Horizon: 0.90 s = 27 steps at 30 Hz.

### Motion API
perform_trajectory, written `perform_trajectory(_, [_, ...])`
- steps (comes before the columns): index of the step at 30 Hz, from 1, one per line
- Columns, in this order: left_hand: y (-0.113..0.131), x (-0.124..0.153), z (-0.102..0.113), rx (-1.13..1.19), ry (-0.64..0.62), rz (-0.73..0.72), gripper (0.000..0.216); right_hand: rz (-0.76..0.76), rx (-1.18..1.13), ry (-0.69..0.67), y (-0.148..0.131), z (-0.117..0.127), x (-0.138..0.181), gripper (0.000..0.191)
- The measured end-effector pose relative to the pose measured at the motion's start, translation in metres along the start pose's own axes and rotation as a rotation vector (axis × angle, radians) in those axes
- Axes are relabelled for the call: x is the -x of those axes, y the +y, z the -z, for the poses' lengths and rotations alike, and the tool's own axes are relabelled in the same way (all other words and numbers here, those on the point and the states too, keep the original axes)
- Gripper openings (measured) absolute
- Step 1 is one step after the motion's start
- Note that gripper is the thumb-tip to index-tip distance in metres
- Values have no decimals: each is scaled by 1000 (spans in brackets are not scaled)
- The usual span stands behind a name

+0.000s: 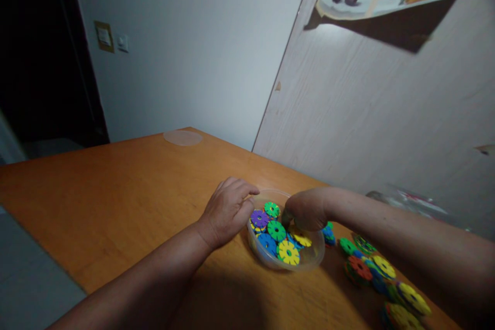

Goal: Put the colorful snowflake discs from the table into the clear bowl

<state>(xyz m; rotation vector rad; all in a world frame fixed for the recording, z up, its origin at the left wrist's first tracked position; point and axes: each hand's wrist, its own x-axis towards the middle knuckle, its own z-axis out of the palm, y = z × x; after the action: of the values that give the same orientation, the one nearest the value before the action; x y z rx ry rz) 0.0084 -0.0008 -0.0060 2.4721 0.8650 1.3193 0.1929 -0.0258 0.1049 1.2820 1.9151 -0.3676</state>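
Note:
A clear round plastic bowl point(317, 258) stands on the table, filled with notched plastic discs in several colours. Its left rim is gripped by my left hand point(231, 209), thumb and fingers bent at the edge. My right hand point(307, 210) reaches down into the bowl from the right. Its fingers are curled and pressed together among the discs, and the fingertips are mostly hidden. Close by lie a green disc point(277, 230), a purple disc point(259, 218) and a yellow disc point(288, 252). I cannot make out what the right fingers hold, if anything.
Stacked and joined discs point(359, 268) lie on the orange-brown table point(147, 201), right of the bowl and under my right forearm. A clear round lid point(182, 137) rests at the far corner. Behind the right forearm is a clear plastic bag point(417, 201); walls border the table.

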Motion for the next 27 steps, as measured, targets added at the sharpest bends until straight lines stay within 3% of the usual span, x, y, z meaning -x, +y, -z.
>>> perform_trajectory(11, [0,0,0,-3,-5,1,23,-92,-133,205,16,-12,23,53])
perform_trajectory(15, [1,0,0,-11,-7,1,23,-113,-94,200,9,-19,30,64])
perform_trajectory(20, [1,-1,1,-15,-4,7,23,-131,-37,259,1,-23,29,54])
perform_trajectory(27, [0,-1,0,-11,6,-5,22,-84,-190,253,11,-28,27,52])
